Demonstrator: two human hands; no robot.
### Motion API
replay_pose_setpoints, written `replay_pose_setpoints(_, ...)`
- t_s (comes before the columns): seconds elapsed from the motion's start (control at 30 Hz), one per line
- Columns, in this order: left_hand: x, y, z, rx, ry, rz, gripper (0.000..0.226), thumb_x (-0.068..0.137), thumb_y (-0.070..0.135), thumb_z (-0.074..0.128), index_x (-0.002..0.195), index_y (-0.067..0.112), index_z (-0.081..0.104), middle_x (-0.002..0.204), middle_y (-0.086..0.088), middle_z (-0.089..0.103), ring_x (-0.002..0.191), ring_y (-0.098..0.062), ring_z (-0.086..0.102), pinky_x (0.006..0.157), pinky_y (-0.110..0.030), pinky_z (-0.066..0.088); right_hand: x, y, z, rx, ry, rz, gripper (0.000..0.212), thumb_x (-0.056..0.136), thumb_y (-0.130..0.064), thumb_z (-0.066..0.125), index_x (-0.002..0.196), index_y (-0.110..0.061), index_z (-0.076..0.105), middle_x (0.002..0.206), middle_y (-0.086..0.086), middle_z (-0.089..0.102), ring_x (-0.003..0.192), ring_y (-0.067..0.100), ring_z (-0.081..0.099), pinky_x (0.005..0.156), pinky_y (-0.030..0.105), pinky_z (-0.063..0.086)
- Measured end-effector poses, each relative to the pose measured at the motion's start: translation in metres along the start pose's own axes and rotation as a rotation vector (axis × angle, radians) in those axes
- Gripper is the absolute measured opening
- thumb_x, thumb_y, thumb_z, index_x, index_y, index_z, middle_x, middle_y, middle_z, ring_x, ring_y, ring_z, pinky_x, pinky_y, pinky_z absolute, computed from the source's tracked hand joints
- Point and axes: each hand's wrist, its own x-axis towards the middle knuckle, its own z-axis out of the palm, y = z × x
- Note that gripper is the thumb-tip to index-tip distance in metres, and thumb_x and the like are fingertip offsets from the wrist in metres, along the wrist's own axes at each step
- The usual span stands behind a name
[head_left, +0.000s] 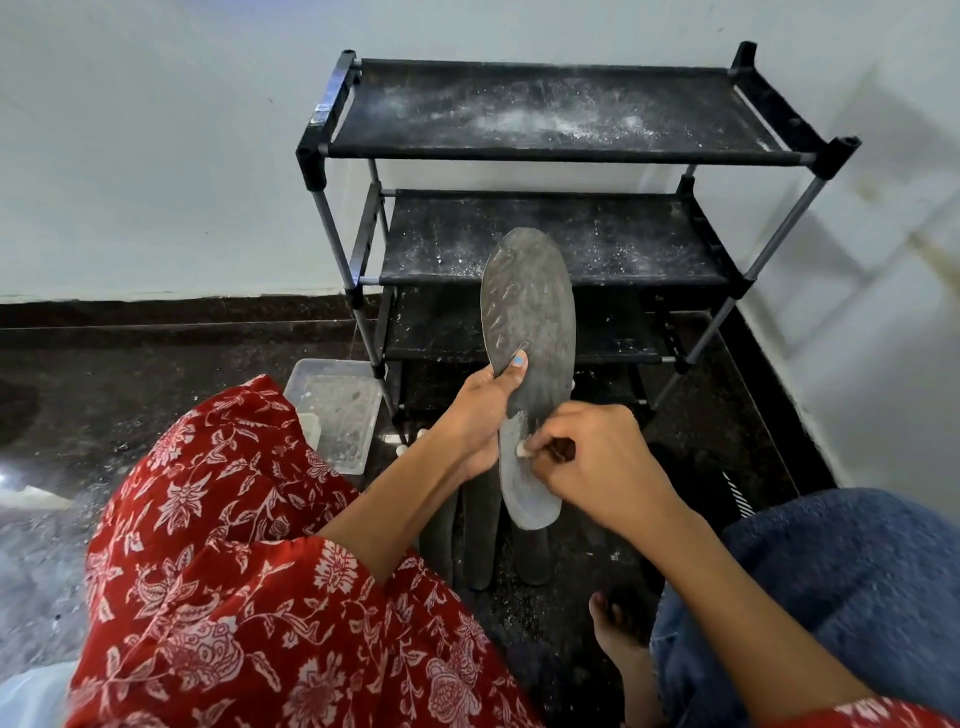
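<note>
— Grey insole (527, 312): where is it?
— Held upright above the floor (156, 364), in front of the black shoe rack (566, 153). The left hand (480, 410) grips its left edge, thumb curled over the face.
— And the other hand?
— The right hand (597, 462) pinches a small white piece (521, 450) in its fingers, pressed against the insole's lower half.
— Anything underneath?
— Dark insoles (480, 525) lie on the floor below, and a clear tub (332, 364) sits by the rack's left leg.
</note>
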Motion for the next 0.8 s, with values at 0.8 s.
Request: replay_pose_setpoints(0.8, -0.002, 0.002, 0.005, 0.037, 0.006, -0.032, 0.039, 0.099, 0.025, 0.044, 0.125, -0.003, 0.053, 0.121, -0.021, 0.062, 0.109, -0.028, 0.063, 0.088, -0.030, 0.054, 0.004, -0.010, 0.009, 0.021, 0.069, -0.069, 0.015, 0.074, 0.001, 0.066, 0.083, -0.007, 0.075, 0.086, 0.004, 0.072, 0.082, 0.015, 0.065, 0.081, 0.028, 0.052)
